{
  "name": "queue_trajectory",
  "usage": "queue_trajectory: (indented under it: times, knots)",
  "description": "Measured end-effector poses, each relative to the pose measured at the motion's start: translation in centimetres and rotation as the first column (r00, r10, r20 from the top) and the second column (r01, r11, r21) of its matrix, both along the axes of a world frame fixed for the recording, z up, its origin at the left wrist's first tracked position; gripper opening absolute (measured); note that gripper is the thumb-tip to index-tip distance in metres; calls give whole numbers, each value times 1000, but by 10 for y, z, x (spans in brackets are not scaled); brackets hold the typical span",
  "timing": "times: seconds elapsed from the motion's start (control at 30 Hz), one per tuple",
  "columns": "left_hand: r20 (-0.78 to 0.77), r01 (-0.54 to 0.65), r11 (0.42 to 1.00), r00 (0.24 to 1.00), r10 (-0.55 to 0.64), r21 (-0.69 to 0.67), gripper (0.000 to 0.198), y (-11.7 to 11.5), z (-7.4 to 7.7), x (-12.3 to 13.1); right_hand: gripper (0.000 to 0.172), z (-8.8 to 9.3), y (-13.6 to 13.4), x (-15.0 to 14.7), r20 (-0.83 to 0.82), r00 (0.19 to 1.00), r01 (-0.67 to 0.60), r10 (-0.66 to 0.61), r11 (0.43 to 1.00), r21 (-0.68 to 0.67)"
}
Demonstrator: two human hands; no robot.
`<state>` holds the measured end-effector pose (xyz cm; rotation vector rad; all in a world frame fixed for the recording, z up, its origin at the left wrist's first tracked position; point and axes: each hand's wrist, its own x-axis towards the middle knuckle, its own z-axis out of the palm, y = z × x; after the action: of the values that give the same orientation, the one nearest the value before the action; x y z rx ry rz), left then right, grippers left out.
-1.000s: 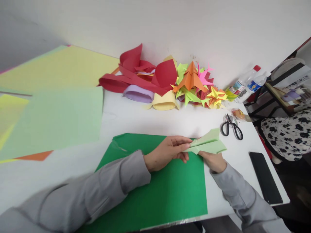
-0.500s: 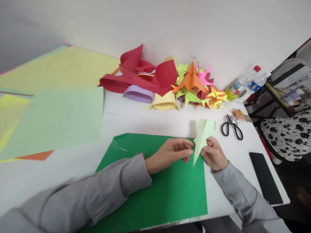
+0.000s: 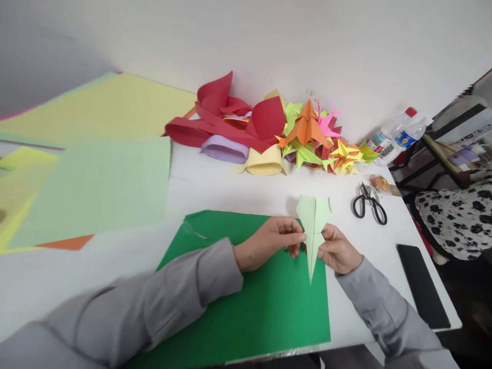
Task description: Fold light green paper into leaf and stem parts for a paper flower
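A pale green folded paper (image 3: pixel 314 218) is held above the right edge of the green sheet (image 3: pixel 246 307), its narrow point toward me and its wider end away. A crease runs down its middle. My left hand (image 3: pixel 271 242) pinches its left edge between thumb and fingers. On the other side, my right hand (image 3: pixel 338 249) grips the right edge, fingers curled behind it.
Folded red paper (image 3: pixel 265 120) and an orange folded figure (image 3: pixel 306 125) lie along the wall. Black scissors (image 3: pixel 369 203), a black phone (image 3: pixel 423 287) and bottles (image 3: pixel 390 125) are at the right. Pale green sheets (image 3: pixel 107 184) cover the left. A person's patterned clothing (image 3: pixel 457 220) shows beyond.
The folded paper has turned from a slanted, edge-on pose to face me more flatly. My left hand, apart from it or barely touching before, now pinches its left edge.
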<state>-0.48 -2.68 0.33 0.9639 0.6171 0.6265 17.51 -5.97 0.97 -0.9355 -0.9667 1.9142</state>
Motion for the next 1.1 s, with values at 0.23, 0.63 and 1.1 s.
queue_trajectory:
  times: [0.23, 0.63, 1.1]
  knots:
    - [-7, 3, 1000, 1000, -3, 4, 29, 0, -1, -1, 29, 1, -1, -2, 45, 997, 58, -60, 998, 27]
    - [16, -343, 939, 939, 343, 19, 30, 13, 5, -4, 27, -4, 0, 4, 28, 1000, 13, -10, 996, -83]
    - [126, -261, 956, 952, 278, -135, 26, 22, 2, -8, 41, -10, -2, 17, -259, 920, -349, 293, 914, -207]
